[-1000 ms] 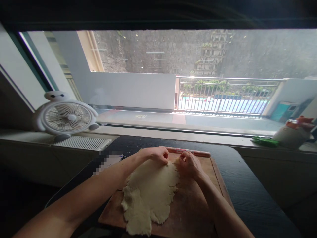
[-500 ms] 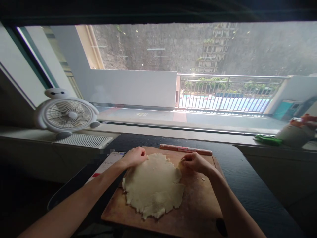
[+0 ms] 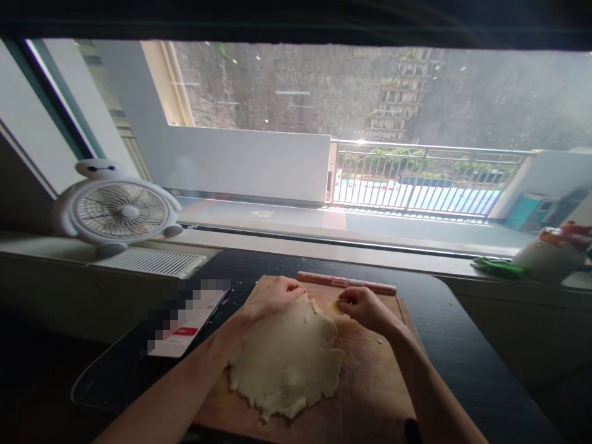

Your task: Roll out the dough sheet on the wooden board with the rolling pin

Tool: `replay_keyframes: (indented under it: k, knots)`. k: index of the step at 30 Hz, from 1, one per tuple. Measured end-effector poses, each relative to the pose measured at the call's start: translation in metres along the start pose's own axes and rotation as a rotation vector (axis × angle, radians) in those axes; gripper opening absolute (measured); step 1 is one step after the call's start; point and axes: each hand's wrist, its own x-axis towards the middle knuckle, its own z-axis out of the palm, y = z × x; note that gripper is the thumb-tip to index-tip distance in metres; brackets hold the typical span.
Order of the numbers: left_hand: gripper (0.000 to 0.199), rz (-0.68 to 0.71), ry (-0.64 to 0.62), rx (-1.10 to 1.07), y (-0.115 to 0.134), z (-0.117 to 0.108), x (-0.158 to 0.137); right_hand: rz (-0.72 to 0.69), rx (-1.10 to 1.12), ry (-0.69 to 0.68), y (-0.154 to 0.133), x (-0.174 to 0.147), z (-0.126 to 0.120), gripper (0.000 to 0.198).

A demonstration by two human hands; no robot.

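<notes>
A large, thin sheet of rolled dough (image 3: 287,364) with a ragged edge lies on a wooden board (image 3: 370,382). My left hand (image 3: 280,295) is at the sheet's far edge, its fingers closed; anything in that pinch is too small to make out. The left wrist and forearm pass over the sheet's left side and hide part of it. Just beyond the sheet's far right edge, my right hand (image 3: 365,306) pinches a small piece of dough (image 3: 337,305) between thumb and fingers. A rolling pin (image 3: 342,282) lies along the board's far edge, behind both hands.
A phone (image 3: 189,327) lies on the dark table (image 3: 462,364) left of the board. A white fan (image 3: 124,213) stands on the window sill at left. At right on the sill are a green cloth-like item (image 3: 499,267) and a pale rounded object (image 3: 546,256).
My left hand has moved right along the dough's far edge, closer to my right hand. My right hand stays nearly in place with its dough piece. The view has shifted slightly.
</notes>
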Motion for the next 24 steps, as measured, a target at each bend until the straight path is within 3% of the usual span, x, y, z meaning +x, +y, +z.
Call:
replay_keyframes:
  k: [5, 10, 14, 20, 24]
  knots:
    - [0.03, -0.011, -0.011, 0.061, -0.013, -0.001, 0.007, -0.029, -0.16, 0.153, 0.0, 0.004, 0.02, 0.022]
    - [0.028, -0.04, -0.007, 0.104, -0.002, -0.002, 0.013, 0.011, -0.269, 0.195, -0.005, 0.004, 0.032, 0.018]
    - [0.033, -0.059, -0.024, 0.049, 0.007, 0.0, 0.019, -0.021, -0.256, 0.299, -0.003, 0.007, 0.038, 0.015]
    - [0.024, -0.008, -0.065, 0.005, 0.005, 0.014, 0.03, -0.058, -0.242, 0.394, -0.001, 0.011, 0.04, 0.016]
    - [0.028, 0.018, 0.027, -0.146, 0.002, 0.008, 0.025, -0.07, -0.213, 0.41, 0.002, 0.01, 0.042, 0.011]
